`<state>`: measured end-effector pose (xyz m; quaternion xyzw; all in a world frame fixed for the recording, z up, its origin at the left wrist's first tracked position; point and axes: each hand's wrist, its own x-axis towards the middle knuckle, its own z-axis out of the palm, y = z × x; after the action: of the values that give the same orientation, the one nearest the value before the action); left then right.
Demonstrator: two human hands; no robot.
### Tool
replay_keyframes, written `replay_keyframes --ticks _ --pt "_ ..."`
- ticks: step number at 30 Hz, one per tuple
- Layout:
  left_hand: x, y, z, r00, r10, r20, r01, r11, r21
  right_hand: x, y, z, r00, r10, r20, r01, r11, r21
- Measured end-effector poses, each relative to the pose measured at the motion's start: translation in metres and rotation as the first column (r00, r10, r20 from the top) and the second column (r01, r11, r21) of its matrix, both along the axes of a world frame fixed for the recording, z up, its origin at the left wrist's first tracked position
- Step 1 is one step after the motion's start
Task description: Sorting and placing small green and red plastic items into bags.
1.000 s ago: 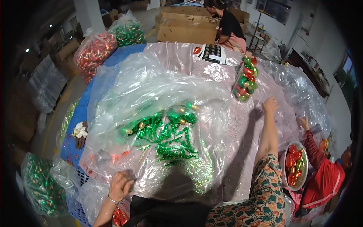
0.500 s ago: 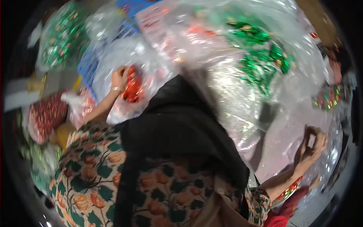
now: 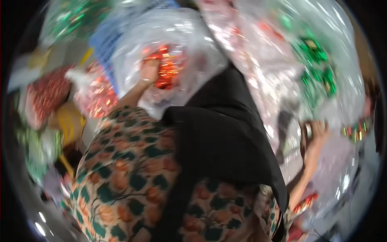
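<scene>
**Red ornaments in a crumpled bag: some snag risks**

Everything here is placed by the black apron (image 3: 229,133). Up and to the left of it, a clump of red ornaments (image 3: 168,72) can be seen in a crumpled clear plastic bag (image 3: 193,38), with the left hand (image 3: 150,70) up against the clump's apron-far side. Whether anything is being pinched can't be told, tbh: the fingertips are lost in blur and shine. The right hand (image 3: 316,131) is held out to the right of the apron, by the pink covering (image 3: 336,157), fingers loosely curled. Whether the tips are pressed together can't be made out, and nothing clear is seen in them.

What could go wrong? Bag film could get caught along with the ornaments if the grip is closed blind, since loose plastic is bunched all around there. Pieces could be dropped too if too many are grabbed at once, slick as they look. The film could also be snagged and torn on the blue crate (image 3: 100,42), farther out to the apron's upper left.

Looks-wise: bright metallic red, going orange where light is caught, super glossy. Single outlines are smeared, so no count can be given.
</scene>
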<state>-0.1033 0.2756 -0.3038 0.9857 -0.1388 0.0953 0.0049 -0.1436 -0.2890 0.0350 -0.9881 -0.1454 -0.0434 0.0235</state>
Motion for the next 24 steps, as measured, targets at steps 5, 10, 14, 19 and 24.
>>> replay_keyframes --ticks 5,10,14,19,24 --pt "0.028 0.071 -0.044 0.861 0.404 -0.308 -0.387 0.914 0.120 0.011 -0.007 0.005 0.995 -0.100 -0.004 0.100 0.990 0.103" --pt "0.058 0.015 -0.045 0.746 0.413 -0.522 -0.400 0.905 0.144 -0.039 -0.040 0.020 0.887 -0.409 -0.216 0.443 0.616 0.652" --pt "0.058 0.015 -0.058 0.791 0.360 -0.494 -0.330 0.932 0.151 -0.050 -0.042 0.020 0.848 -0.485 -0.213 0.501 0.602 0.622" --pt "0.056 0.022 -0.004 0.921 0.162 -0.355 -0.330 0.809 -0.486 -0.027 0.005 0.017 0.975 -0.219 0.017 0.214 0.964 0.161" --pt "0.076 -0.060 0.040 0.887 -0.064 -0.457 -0.421 0.296 -0.858 -0.027 0.002 0.015 0.986 -0.154 0.059 0.144 0.978 0.151"
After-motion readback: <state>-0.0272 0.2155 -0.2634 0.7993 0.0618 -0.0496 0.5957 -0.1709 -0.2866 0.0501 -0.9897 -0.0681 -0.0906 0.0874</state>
